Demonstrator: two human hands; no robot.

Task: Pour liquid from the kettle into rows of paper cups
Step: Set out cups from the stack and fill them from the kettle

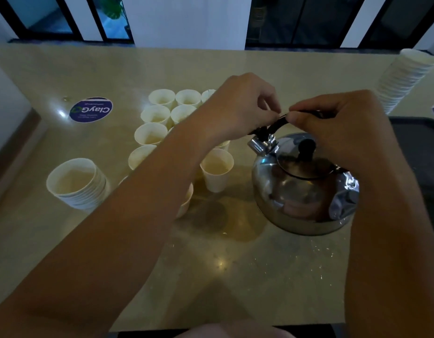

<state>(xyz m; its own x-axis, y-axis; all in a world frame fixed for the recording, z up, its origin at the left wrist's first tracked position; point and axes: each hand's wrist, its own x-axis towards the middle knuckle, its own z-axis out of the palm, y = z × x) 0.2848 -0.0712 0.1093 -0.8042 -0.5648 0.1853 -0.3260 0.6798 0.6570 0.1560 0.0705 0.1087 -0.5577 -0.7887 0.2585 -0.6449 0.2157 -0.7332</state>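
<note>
Beige table (pixel 235 276), glossy, fills most of the view; scattered droplets on its near part. Dark tray (pixel 416 147) at the right edge, partly behind the right forearm.

Steel kettle (pixel 301 191) stands on the table right of centre, spout (pixel 257 145) pointing left toward the cups, black-knobbed lid (pixel 306 164) seated on top. Black handle (pixel 279 123) arches above the lid.

Right hand (pixel 338 128) over the kettle, fingers curled round the handle, thumb tip meeting it near the top. Left hand (pixel 240 106) reaches across from the left, fingertips pinched together on the spout end of the handle; exactly what they nip I cannot tell.

Rows of paper cups (pixel 162 113) stand left of the kettle, partly hidden under the left forearm; the visible ones hold pale liquid. One filled cup (pixel 217 172) sits just beside the spout.

Short stack of cups (pixel 77 184) at near left. Tall stack of cups (pixel 406 79) leans at far right. Round blue sticker (pixel 91 110) on the table, far left of the rows.
</note>
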